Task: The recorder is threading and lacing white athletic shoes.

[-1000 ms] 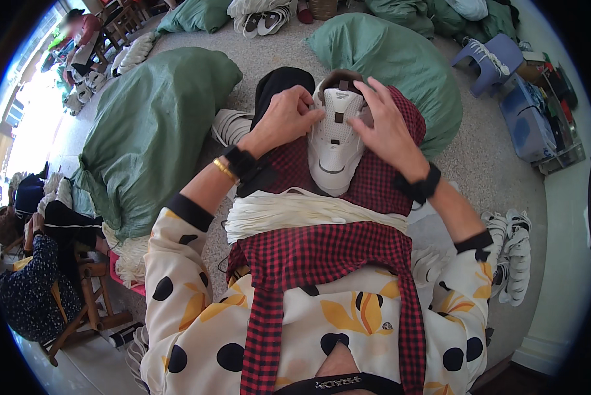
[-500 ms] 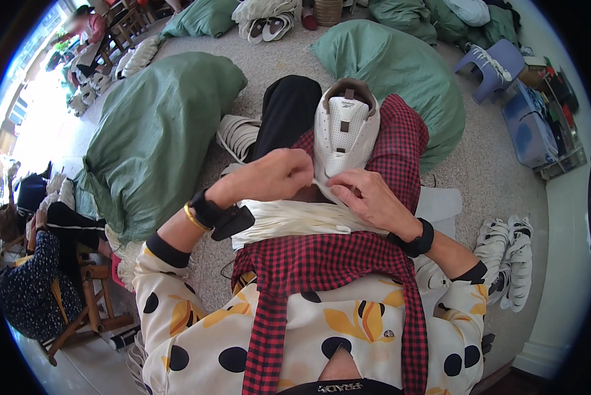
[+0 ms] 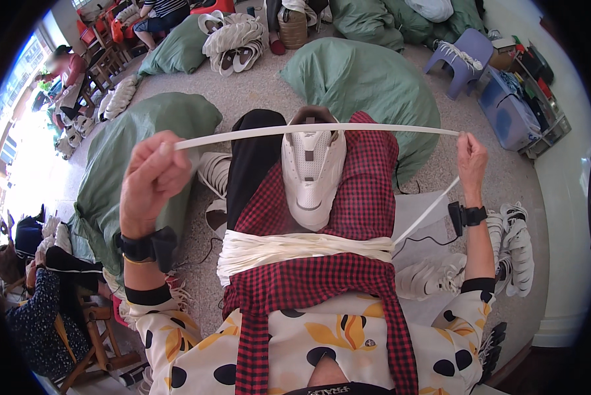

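Our hands have spread apart: left hand (image 3: pixel 152 179) and right hand (image 3: pixel 471 158) each pinch a taut white lace (image 3: pixel 322 128) above the white shoe (image 3: pixel 312 174).

Speckled grey floor (image 3: pixel 269 89) w/ big green sacks (image 3: pixel 368 79) all round. Purple plastic stool (image 3: pixel 463 52) far right, white wall (image 3: pixel 559 197) beside. Bright daylight from left; wooden chair (image 3: pixel 88 342) lower left.

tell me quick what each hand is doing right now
Left hand: closed, gripping one end of the white lace.
Right hand: closed, pinching the other end, lace stretched above the white shoe.
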Motion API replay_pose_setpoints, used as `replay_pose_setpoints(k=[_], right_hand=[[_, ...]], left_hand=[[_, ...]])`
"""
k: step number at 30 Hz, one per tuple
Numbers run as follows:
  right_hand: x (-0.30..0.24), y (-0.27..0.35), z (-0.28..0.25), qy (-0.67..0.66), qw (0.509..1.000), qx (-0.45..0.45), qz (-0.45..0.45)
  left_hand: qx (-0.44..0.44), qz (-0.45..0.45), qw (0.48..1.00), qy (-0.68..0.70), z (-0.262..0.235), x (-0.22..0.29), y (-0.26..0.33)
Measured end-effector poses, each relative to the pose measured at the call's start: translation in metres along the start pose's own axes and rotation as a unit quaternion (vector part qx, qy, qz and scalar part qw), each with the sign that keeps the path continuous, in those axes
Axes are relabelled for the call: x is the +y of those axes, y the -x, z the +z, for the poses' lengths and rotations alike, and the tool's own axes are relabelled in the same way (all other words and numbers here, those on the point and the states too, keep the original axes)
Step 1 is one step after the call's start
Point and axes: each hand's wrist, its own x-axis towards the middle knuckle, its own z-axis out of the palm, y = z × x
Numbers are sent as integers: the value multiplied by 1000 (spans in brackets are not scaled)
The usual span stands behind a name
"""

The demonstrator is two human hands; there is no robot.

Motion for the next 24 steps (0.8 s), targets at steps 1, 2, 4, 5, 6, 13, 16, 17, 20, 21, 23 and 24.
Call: replay_pose_setpoints(k=[1, 2, 4, 5, 6, 13, 16, 17, 20, 21, 23, 24], right_hand=[[17, -5, -3, 93, 995, 39, -18], [30, -14, -9, 185, 979, 77, -36], [56, -39, -23, 226, 966, 109, -67], [67, -49, -31, 270, 948, 137, -95], [82, -58, -41, 272, 947, 140, -95], [63, -57, 21, 315, 934, -59, -157], [-104, -11, 80, -111, 955, -234, -148], [-131, 14, 91, -195, 922, -312, -124], [-190, 82, 114, -302, 880, -361, -63], [-192, 86, 115, -303, 882, -356, -61], [-191, 89, 118, -264, 831, -486, 59], [-188, 90, 120, -262, 832, -485, 61]], left_hand=[[1, 33, 999, 19, -1, 5, 0], [15, 52, 998, 23, 3, 8, -1], [22, 59, 998, 9, 11, 9, -7], [28, 60, 998, -3, 17, 9, -8], [24, 25, 999, -33, 26, 7, -12], [-65, -43, 942, -327, 94, -90, -52], [-46, -32, 929, -367, 99, -100, -47], [-43, -30, 920, -389, 102, -102, -49], [-38, -14, 919, -393, 96, -108, -49], [-23, -15, 908, -418, 94, -108, -47], [-22, -22, 912, -410, 88, -110, -40], [-41, -49, 928, -367, 87, -108, -37]])
